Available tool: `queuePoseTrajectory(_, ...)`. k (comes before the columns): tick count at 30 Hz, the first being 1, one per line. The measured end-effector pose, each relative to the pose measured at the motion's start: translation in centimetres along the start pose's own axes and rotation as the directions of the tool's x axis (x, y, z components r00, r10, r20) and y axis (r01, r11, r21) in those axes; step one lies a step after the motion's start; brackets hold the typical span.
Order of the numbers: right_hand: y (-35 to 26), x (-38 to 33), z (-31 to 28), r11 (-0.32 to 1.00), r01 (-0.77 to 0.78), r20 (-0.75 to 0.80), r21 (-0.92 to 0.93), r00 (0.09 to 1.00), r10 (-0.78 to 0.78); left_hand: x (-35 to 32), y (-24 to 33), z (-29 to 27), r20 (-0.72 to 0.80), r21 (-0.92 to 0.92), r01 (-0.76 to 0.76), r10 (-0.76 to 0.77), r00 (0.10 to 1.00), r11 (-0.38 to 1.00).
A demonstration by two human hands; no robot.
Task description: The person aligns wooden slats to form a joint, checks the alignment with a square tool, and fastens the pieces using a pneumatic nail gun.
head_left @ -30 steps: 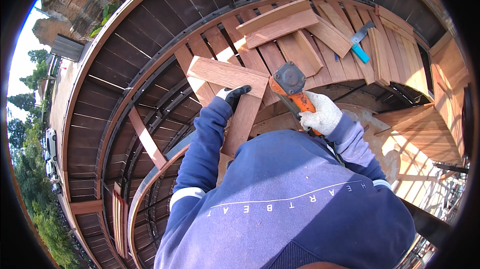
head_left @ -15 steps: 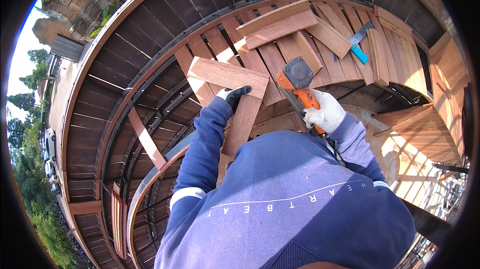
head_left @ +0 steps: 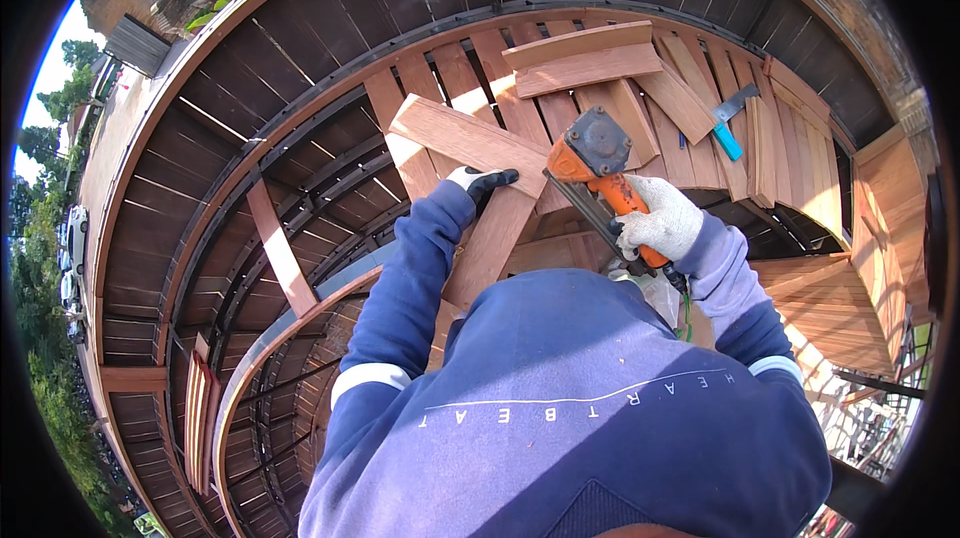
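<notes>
My right hand [head_left: 660,218], in a pale work glove, is closed around the handle of an orange nail gun [head_left: 625,200]. The gun's dark square head is at the top, and its nose end lies beside two wooden boards. One reddish board [head_left: 440,131] slants across the upper end of a second board [head_left: 490,250], which runs down toward my body. My left hand [head_left: 478,181], in a white and black glove, grips these boards where they cross, its fingers lying over the wood. My body hides the second board's lower end.
Curved slatted decking [head_left: 500,73] arcs ahead, with dark gaps between boards. Loose planks [head_left: 590,68] are piled on it, beside a turquoise-handled try square [head_left: 727,141]. Open framing with dark beams [head_left: 300,168] lies at left. A wooden stepped structure [head_left: 830,303] stands at right.
The view has shifted slightly, so the decking and planks appear a little farther right. Both hands keep their holds, and the nail gun's nose is nearer the boards' corner.
</notes>
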State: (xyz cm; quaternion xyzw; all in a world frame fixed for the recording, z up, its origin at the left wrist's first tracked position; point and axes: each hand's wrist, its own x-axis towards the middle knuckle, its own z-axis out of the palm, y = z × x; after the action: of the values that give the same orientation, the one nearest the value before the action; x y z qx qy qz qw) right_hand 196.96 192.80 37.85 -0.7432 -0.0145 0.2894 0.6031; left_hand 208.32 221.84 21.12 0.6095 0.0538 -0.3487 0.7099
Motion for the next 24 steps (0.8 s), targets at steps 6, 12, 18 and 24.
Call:
queuePoseTrajectory(6, -1.9, 1.1, 0.3, 0.992, -0.102, 0.028, -0.067, 0.994, 0.104, 0.8, -0.7, -0.1, -0.019, 0.073, -0.039, 0.041, 0.999, 0.997)
queuePoseTrajectory(12, -2.1, 1.6, 0.2, 0.991, -0.126, 0.036, -0.047, 0.991, 0.128, -0.5, 0.5, 0.4, -0.065, 0.216, -0.015, 0.029, 0.997, 0.976)
queuePoseTrajectory(18, -3.7, 1.8, 0.8, 0.98, -0.16, 0.039, -0.122, 0.985, 0.166, -0.9, 0.6, 0.7, -0.092, 0.35, -0.046, 0.083, 0.992, 0.936)
queuePoseTrajectory(24, -3.9, 2.1, 0.9, 0.941, -0.237, -0.003, -0.242, 0.97, 0.243, -1.7, 1.0, 0.9, -0.061, 0.341, -0.114, 0.142, 0.988, 0.933)
